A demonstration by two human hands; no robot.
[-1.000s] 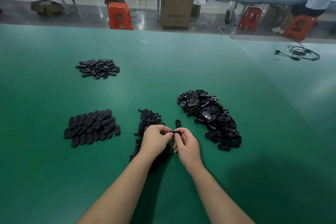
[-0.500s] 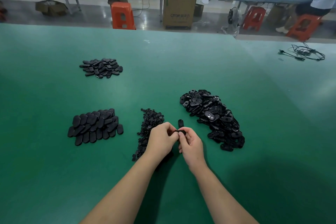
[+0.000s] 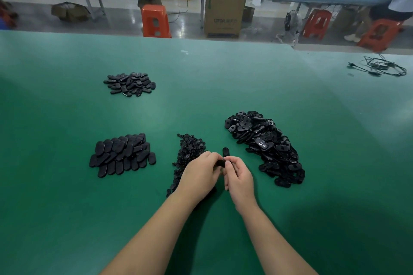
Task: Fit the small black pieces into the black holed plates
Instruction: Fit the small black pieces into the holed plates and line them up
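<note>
My left hand (image 3: 201, 174) and my right hand (image 3: 239, 176) meet over the green table, and both pinch one black holed plate (image 3: 220, 162) between their fingertips. Whether a small piece sits in it is hidden by my fingers. A heap of small black pieces (image 3: 188, 152) lies under and beyond my left hand. One single plate (image 3: 225, 152) lies just beyond my fingers. A large heap of holed plates (image 3: 266, 143) spreads to the right of my right hand.
A stack of smooth black oval plates (image 3: 123, 154) lies at the left, a smaller pile (image 3: 129, 83) farther back left. A coiled black cable (image 3: 380, 67) rests at the far right. Beyond the table edge (image 3: 201, 39) stand orange stools, a cardboard box and a seated person.
Both hands stay together on the same plate with only small finger shifts. The view has drifted slightly, nothing on the table has moved.
</note>
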